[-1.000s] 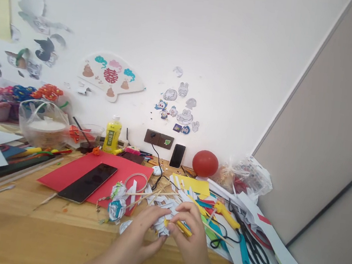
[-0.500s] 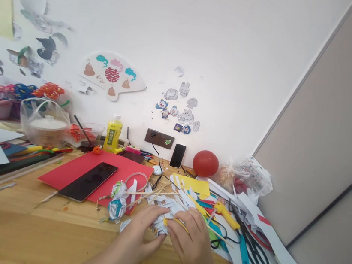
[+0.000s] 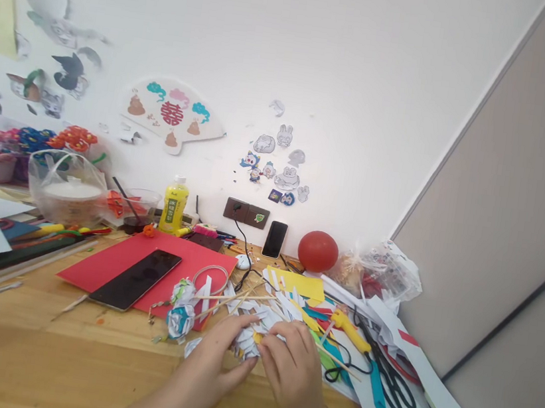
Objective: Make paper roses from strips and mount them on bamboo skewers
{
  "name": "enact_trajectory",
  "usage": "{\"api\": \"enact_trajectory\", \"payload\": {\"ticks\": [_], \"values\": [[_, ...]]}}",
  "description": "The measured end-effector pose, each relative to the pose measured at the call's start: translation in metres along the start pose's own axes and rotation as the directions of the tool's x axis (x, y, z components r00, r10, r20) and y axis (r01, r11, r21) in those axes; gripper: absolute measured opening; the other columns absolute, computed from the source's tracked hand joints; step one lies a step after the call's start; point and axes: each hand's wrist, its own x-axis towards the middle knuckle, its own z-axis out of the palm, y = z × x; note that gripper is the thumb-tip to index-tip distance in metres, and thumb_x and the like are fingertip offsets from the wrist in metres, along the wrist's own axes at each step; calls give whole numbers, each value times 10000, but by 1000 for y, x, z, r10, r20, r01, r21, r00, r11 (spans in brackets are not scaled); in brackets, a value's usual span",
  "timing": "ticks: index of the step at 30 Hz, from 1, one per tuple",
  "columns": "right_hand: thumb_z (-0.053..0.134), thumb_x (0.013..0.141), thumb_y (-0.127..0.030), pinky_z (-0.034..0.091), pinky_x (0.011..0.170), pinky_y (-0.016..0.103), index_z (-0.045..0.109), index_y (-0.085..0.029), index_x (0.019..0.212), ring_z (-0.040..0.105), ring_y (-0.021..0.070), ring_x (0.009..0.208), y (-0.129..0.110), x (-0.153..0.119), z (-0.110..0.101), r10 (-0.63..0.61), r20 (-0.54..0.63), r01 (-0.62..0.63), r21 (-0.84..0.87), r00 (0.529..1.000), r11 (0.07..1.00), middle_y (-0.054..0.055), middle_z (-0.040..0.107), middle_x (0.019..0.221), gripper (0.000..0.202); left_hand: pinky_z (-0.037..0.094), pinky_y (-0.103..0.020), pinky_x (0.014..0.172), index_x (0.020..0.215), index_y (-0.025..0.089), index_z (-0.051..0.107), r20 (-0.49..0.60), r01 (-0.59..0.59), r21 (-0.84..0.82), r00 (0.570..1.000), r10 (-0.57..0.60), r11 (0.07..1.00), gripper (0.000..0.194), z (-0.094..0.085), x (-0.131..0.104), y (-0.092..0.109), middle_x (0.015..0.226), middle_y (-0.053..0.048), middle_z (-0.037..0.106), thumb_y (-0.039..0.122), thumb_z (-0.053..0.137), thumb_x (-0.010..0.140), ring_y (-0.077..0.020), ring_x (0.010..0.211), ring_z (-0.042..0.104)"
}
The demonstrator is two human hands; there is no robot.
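White and papery, our bloom (image 3: 243, 342) lies right of the red sheet (image 3: 195, 257) and nearer us, long axis unclear. It sits between our left hand (image 3: 219, 352) and right hand (image 3: 293, 360), neither closer. The left, on the sheet's side, clasps it; the right bunches fingertips by its yellow centre (image 3: 257, 338), pinching what, we cannot tell.

There at ten o'clock, a bold red 囍 (image 3: 172, 113) on the white fan (image 3: 189, 127)! Round to nine, the green label (image 3: 172, 209) on the yellow bottle (image 3: 180, 208) shows 冰糖, lower characters blurred.
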Motion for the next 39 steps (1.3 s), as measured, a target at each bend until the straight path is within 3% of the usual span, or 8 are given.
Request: {"api": "enact_trajectory", "payload": {"ticks": [5, 10, 17, 23, 27, 33, 39], "values": [[436, 885, -113, 406, 590, 290, 556, -177, 779, 514, 165, 656, -2, 1, 4, -23, -48, 19, -82, 999, 996, 45, 606, 728, 173, 507, -417, 856, 1115, 148, 540, 18, 5, 14, 1000, -5, 1000, 374, 0, -1, 0, 1095, -147, 649, 168, 534, 742, -272, 1008, 607], [471, 879, -149, 425, 631, 309, 572, -166, 793, 511, 178, 697, -3, -2, 5, 40, -110, -50, -84, 993, 995, 65, 593, 755, 134, 489, -409, 888, 1124, 153, 526, 4, -11, 10, 1000, 11, 1000, 376, 1, -1, -2, 1110, -143, 640, 168, 537, 748, -263, 1037, 595], [442, 868, -89, 423, 631, 307, 568, -175, 842, 516, 173, 703, -4, 0, 5, 32, -40, -33, -28, 999, 999, 53, 606, 769, 154, 516, -402, 827, 1111, 150, 523, 5, -55, 60, 998, 55, 997, 353, 3, -3, -6, 1064, -142, 645, 155, 525, 759, -260, 979, 610], [435, 874, -124, 429, 635, 300, 566, -198, 817, 520, 177, 749, -2, -6, 8, 223, 78, -233, 166, 972, 958, 47, 573, 819, 161, 508, -387, 836, 1115, 178, 500, -3, -103, 69, 995, 103, 992, 354, 5, -3, -11, 1075, -122, 634, 143, 533, 764, -250, 990, 601], [498, 855, -167, 439, 668, 302, 569, -205, 820, 535, 182, 781, -1, -8, 8, 314, 77, -324, 218, 946, 921, 39, 562, 830, 88, 499, -367, 844, 1121, 207, 484, -16, -122, 53, 992, 123, 991, 357, 3, -2, -10, 1082, -105, 630, 145, 533, 773, -237, 993, 599], [461, 863, -133, 437, 658, 296, 563, -191, 816, 528, 172, 774, 1, -7, 6, 226, 85, -239, 216, 970, 947, 43, 567, 836, 127, 496, -360, 842, 1150, 213, 446, -8, -115, 68, 993, 116, 991, 388, 2, -4, -10, 1100, -105, 611, 143, 526, 777, -233, 995, 591], [491, 850, -87, 421, 662, 321, 571, -179, 926, 505, 192, 781, 0, -7, 4, 92, -14, -90, 76, 996, 993, 74, 572, 877, 144, 493, -334, 832, 1075, 228, 459, -9, -127, 53, 992, 128, 990, 322, 0, -4, -5, 1025, -74, 617, 130, 523, 776, -216, 958, 595]]}}
